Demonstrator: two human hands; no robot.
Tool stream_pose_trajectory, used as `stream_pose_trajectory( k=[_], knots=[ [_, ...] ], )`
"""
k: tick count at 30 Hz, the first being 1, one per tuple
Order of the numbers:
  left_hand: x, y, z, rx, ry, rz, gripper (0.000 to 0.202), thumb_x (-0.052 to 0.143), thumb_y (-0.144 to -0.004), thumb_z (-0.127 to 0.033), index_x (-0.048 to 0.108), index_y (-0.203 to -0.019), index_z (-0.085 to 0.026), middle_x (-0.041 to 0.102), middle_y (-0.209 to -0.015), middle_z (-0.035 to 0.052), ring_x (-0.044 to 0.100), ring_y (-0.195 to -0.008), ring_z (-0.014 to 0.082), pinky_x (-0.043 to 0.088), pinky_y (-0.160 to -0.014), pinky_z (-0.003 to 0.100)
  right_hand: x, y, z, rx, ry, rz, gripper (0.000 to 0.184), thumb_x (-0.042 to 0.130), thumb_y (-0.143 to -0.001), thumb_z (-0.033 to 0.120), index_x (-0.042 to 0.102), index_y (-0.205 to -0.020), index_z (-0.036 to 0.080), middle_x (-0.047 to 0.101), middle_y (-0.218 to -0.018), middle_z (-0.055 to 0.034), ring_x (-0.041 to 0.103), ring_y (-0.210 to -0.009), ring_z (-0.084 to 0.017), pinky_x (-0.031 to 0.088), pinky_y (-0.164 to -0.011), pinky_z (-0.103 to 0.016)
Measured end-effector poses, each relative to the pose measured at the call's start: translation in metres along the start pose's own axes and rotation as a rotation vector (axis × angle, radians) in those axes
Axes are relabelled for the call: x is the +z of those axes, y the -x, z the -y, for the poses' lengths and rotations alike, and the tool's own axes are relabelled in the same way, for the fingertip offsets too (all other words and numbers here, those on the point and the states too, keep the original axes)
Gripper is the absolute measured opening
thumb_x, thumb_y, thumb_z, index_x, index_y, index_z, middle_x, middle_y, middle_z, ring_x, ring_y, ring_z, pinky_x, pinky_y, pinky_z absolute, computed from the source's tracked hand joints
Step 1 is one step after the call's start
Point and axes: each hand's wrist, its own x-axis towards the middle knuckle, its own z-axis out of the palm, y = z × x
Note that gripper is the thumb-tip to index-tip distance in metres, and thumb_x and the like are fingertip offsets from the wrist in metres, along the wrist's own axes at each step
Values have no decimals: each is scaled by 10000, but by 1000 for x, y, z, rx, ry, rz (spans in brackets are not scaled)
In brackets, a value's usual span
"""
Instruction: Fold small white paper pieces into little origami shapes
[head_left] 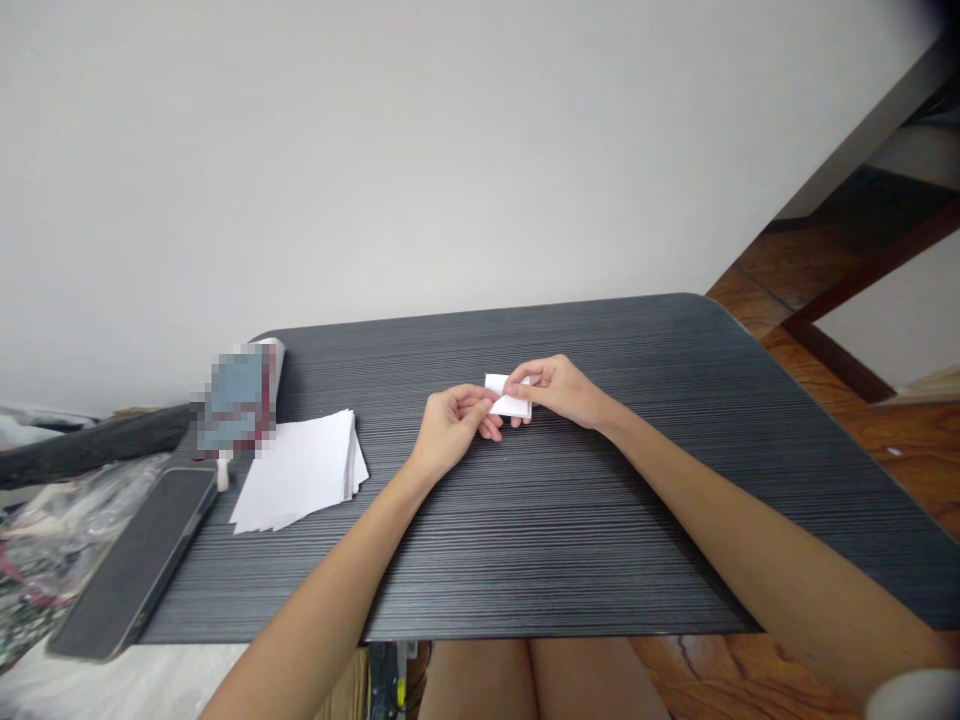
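Note:
A small folded piece of white paper (511,406) is held between both hands, over the middle of the dark table (570,540). My left hand (454,425) grips its left edge, thumb on top and fingers curled beneath. My right hand (559,388) pinches it from the right, with thumb and forefinger near the fold. Part of the paper is hidden behind the fingers. To the left of my left hand lies a loose stack of white paper sheets (296,475), with edges fanned out unevenly.
A phone (135,565) lies at the table's left edge. Behind it sits a partly blurred blue and red item (232,400). Clear plastic bags (97,520) are heaped beyond the left edge. A white wall (450,160) stands along the back, and wooden floor (847,400) shows at right.

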Motion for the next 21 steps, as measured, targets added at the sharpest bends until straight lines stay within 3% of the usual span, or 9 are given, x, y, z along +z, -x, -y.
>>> stream_pose_trajectory(
  k=[4,9,12,21],
  knots=[
    [-4,-1,0,144,-171,-72,156,524,-754,-256,601,-806,-131,522,-500,-29,454,-404,58,362,-435,177,1,1,1,46,89,53,276,672,-621,362,611,-722,112,601,-613,-11,563,-541,-111,467,-547,-259],
    [-6,-1,-1,247,-285,-97,194,488,-780,-301,617,-822,-163,525,-561,-18,448,-476,72,354,-491,188,3,1,-1,-138,316,78,209,598,-715,337,661,-698,138,537,-892,-42,525,-826,-135,411,-773,-288],
    [-7,0,0,270,-317,-85,203,478,-787,-305,618,-813,-161,534,-587,-11,449,-490,76,354,-505,194,5,1,-1,-142,382,38,275,523,-777,356,669,-680,145,486,-1022,-63,493,-918,-156,368,-836,-313],
    [-10,-1,2,315,-438,-40,248,433,-816,-286,618,-873,-130,536,-551,-7,488,-486,78,393,-503,188,7,1,-6,-149,540,-76,267,518,-780,327,660,-638,151,464,-992,-66,444,-936,-185,324,-863,-367]
  ],
)
